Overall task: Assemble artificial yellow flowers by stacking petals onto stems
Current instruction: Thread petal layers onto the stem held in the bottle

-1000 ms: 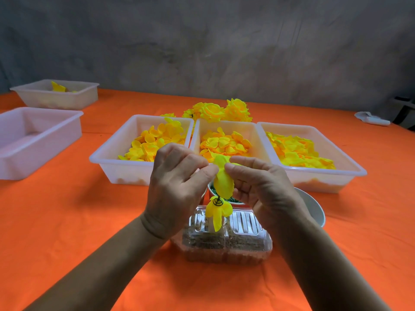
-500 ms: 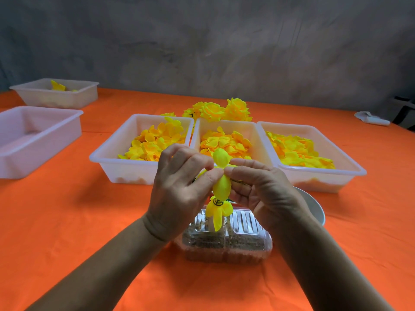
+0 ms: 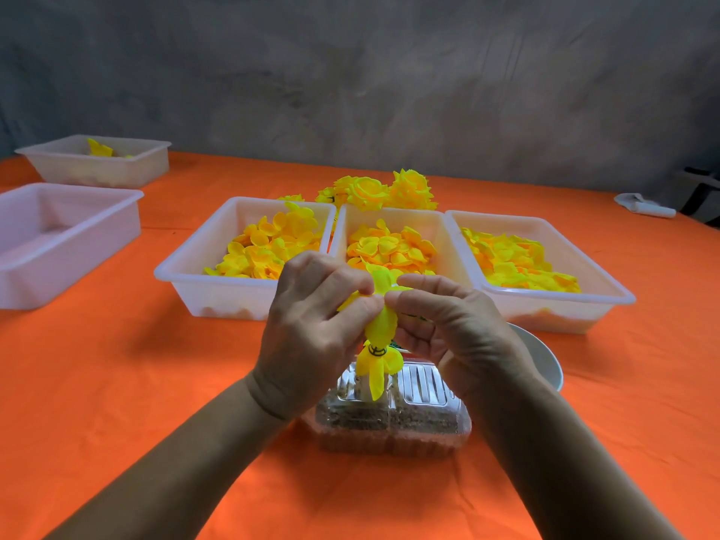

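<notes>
1. Both hands meet at the centre, raised above the table – the left hand [image 3: 311,329] and the right hand [image 3: 448,325] each pinch the same half-built yellow flower [image 3: 381,325] from either side, thumbs and forefingers closed on its upper part.
2. The flower hangs upright between them: folded petals bunched at the top between the fingertips, a dark ring [image 3: 376,349] round its waist, and a skirt of petals drooping below it.
3. Whether a stem runs through it I cannot tell – the petals and fingers cover the middle.
4. Right under the flower sits a clear plastic box [image 3: 389,422] with ridged lid and brownish contents, on the orange tablecloth [image 3: 117,383].
5. Just behind the right wrist, a white bowl [image 3: 541,356] peeks out, mostly hidden by the hand.
6. Beyond the hands, three white trays side by side, all heaped with loose yellow petals: the left tray [image 3: 183,274], the middle tray [image 3: 440,243] and the right tray [image 3: 607,294].
7. Behind the trays, a cluster of finished flowers [image 3: 382,192] lies on the cloth.
8. Far left, two more white tubs – the near tub [image 3: 78,243] shows no petals, the far tub [image 3: 128,165] has a yellow piece inside.
9. Far right at the table edge, a small white object [image 3: 643,206], too blurred to name.
</notes>
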Motion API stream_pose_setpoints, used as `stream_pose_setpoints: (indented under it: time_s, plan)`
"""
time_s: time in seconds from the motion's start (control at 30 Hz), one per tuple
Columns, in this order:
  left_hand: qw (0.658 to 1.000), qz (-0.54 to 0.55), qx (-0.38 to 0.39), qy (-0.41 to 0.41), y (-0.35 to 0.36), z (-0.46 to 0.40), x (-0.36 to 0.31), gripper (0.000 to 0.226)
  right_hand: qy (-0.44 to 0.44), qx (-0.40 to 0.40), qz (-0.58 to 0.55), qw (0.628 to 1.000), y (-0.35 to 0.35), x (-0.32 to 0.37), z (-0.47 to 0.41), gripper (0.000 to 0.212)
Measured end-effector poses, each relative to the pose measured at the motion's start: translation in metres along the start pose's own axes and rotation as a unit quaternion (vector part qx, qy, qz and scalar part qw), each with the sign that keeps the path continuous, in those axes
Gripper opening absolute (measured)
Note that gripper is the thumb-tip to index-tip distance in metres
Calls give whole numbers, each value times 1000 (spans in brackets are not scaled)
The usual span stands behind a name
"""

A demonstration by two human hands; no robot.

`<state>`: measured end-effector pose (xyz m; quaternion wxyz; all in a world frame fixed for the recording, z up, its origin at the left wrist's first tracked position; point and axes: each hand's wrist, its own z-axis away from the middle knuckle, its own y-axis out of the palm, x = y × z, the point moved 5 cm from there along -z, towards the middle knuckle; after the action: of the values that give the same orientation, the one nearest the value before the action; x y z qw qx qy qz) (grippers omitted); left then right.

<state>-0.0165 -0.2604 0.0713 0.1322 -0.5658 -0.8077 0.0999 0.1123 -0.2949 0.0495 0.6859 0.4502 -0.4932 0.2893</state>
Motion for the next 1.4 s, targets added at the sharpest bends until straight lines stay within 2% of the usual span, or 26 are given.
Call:
stream_pose_setpoints:
  time_s: [0.2, 0.5, 0.83, 1.23, 1.4]
  plan:
    - [1000, -18, -15, 5, 1, -2, -3, 17, -14, 1, -12, 1000, 1, 2, 1, 18]
    - [1000, -12, 0, -7, 2, 2, 1, 13, 36, -13, -36, 999, 1, -6, -2, 14]
    - [1000, -20, 4, -20, 4, 1, 1, 9, 41, -25, -50, 998, 4, -4, -4, 14]
    - [1000, -12, -16, -16, 3, 1, -3, 22, -2, -6, -46, 999, 2, -4, -2, 15]
    - [1000, -26, -11, 1, 3, 2, -3, 16, 2, -13, -61, 998, 4, -5, -2, 17]
